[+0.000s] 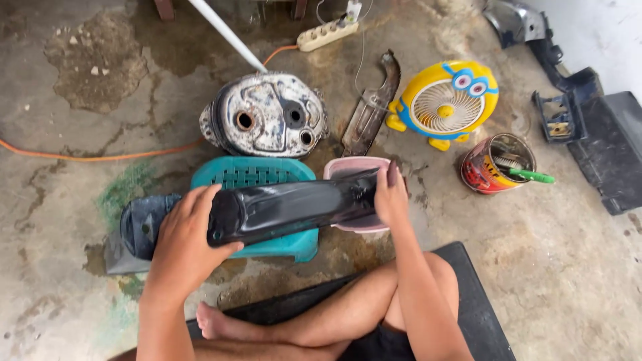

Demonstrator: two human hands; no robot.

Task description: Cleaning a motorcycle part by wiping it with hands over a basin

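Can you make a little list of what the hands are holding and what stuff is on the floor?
Left hand: grips one end of the glossy black panel
Right hand: holds the panel's other end
Under panel: teal plastic stool, pink tub
Behind: worn white metal tank, yellow toy-like fan
Right side: tin can with green-handled brush
Floor: stained concrete, orange cable

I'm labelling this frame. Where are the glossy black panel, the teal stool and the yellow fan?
glossy black panel (287, 208), head view, middle of its shiny face.
teal stool (251, 172), head view, slatted seat.
yellow fan (447, 107), head view, white grille.
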